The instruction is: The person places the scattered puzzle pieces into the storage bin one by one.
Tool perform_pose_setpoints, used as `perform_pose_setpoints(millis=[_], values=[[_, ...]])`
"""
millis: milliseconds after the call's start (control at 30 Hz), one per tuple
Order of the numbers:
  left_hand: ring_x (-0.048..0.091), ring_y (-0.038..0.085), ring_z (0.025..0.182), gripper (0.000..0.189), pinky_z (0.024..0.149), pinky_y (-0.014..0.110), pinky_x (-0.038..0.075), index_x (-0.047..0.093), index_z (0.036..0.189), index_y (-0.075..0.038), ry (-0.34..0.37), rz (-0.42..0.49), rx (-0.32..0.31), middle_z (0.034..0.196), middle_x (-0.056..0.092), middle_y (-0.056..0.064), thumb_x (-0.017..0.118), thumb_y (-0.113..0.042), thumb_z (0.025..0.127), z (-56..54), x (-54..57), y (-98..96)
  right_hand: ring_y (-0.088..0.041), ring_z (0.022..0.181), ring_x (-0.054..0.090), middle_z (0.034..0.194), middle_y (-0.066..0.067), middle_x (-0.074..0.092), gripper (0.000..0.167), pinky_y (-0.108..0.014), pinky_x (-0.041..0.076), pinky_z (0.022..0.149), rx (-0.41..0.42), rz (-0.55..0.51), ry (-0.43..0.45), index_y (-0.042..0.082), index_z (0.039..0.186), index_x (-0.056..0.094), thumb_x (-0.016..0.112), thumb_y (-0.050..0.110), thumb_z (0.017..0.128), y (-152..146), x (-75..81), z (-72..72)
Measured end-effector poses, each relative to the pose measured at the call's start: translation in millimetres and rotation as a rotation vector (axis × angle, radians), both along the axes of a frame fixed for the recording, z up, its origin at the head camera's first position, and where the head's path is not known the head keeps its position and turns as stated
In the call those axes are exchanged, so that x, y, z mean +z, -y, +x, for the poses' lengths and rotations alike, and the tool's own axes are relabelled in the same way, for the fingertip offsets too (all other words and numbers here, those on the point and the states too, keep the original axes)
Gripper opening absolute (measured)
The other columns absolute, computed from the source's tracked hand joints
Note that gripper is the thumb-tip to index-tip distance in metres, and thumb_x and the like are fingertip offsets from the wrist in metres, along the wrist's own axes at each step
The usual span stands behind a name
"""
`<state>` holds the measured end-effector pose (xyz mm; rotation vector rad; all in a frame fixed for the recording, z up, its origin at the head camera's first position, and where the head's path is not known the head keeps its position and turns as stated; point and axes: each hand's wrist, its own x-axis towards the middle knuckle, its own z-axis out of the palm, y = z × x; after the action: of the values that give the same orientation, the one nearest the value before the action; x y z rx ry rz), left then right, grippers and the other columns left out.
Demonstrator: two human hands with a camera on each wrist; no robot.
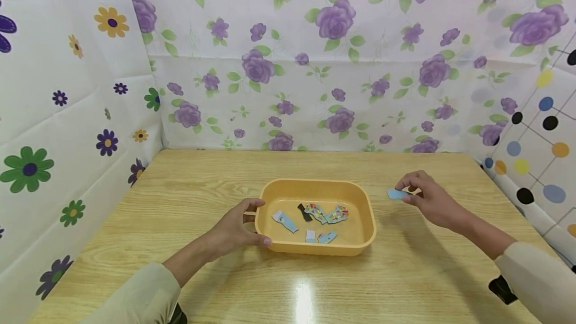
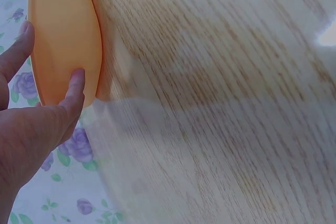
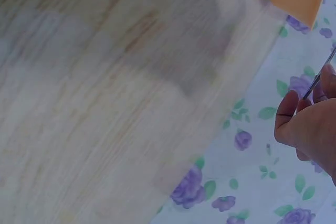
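Note:
A yellow-orange plastic tray (image 1: 315, 249) sits on the table. My left hand (image 1: 231, 226) grips its left end, thumb at the near corner and fingers at the far one. In the left wrist view, the fingers of the left hand (image 2: 47, 124) touch the tray's outer wall (image 2: 65, 35). Off to the tray's right, my right hand (image 1: 434, 201) pinches a flat light-blue puzzle piece (image 1: 396, 194) above the table. That piece (image 3: 315, 83) appears edge-on in the right wrist view. Inside the tray lie a long light-blue piece (image 1: 285, 221), a black piece (image 1: 304, 212) and several others.
The wood-grain table (image 1: 216, 174) runs back to a purple-flowered cloth (image 1: 288, 79). A daisy-print cloth (image 1: 81, 114) hangs on the left and a dotted cloth (image 1: 540, 149) on the right.

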<state>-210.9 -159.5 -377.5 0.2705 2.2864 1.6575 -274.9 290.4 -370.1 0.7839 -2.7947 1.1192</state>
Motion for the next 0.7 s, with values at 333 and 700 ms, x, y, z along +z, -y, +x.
perform_pose_setpoints(millis=[333,700], values=[[0.04,0.04,0.131,0.091,0.086,0.035,0.056,0.033,0.145,-0.003,-0.01,-0.012,0.001,0.141,0.036,0.019,0.086,-0.01,0.071,-0.1,0.3,1.9,-0.025,0.098,0.037,0.12,-0.012,0.045,0.012,-0.027,0.041,0.073,0.088,-0.004,0.018,0.007,0.105,0.061,0.055,0.002,0.096,22,11.4,-6.0],[0.04,0.04,0.131,0.09,0.085,0.035,0.056,0.034,0.144,-0.004,-0.003,-0.016,0.002,0.142,0.036,0.019,0.086,-0.01,0.071,-0.1,-0.7,0.8,-0.026,0.098,0.034,0.122,-0.011,0.044,0.014,-0.03,0.035,0.073,0.173,-0.006,0.083,0.009,0.104,0.061,0.057,0.0,0.094,60,13.4,-1.5]])
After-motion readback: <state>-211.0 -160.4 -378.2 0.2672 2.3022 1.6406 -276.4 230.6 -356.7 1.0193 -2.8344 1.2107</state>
